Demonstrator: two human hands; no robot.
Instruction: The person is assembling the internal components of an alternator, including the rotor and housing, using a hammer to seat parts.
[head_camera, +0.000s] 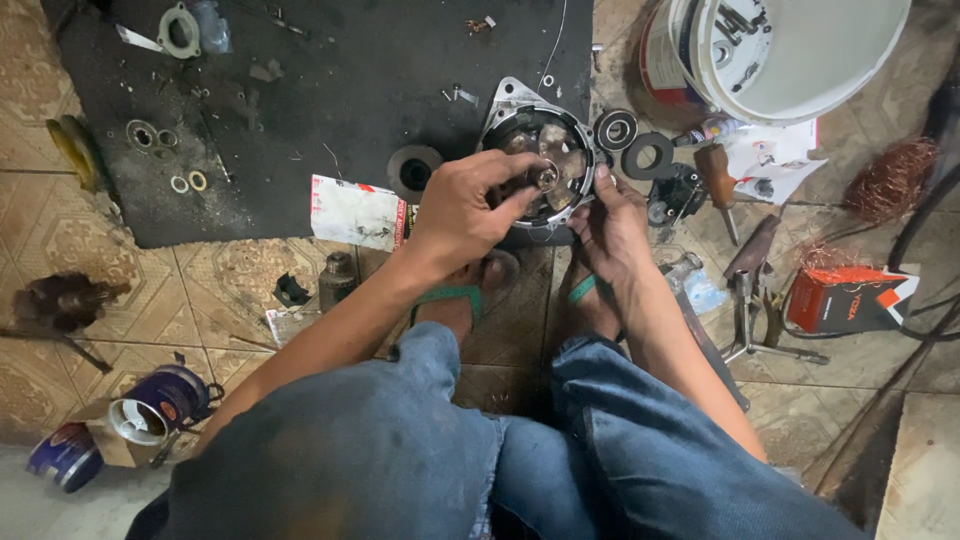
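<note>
A round metal alternator housing (520, 118) with a claw-shaped rotor inside stands on the floor at the edge of a black mat (330, 90). My left hand (468, 205) reaches over it, fingertips pinching the small central shaft end (546, 177). My right hand (610, 225) holds the housing's right rim, thumb on its edge. My knees in blue jeans and feet in green-strapped sandals sit just below the part.
A bearing (615, 129), black ring (648, 156) and screwdriver (718, 180) lie right of the housing. White bucket (790, 50) at top right; copper wire coil (892, 175), orange box (850, 298), pliers (745, 310) at right. Cans (155, 405) at lower left; washers (188, 182) on the mat.
</note>
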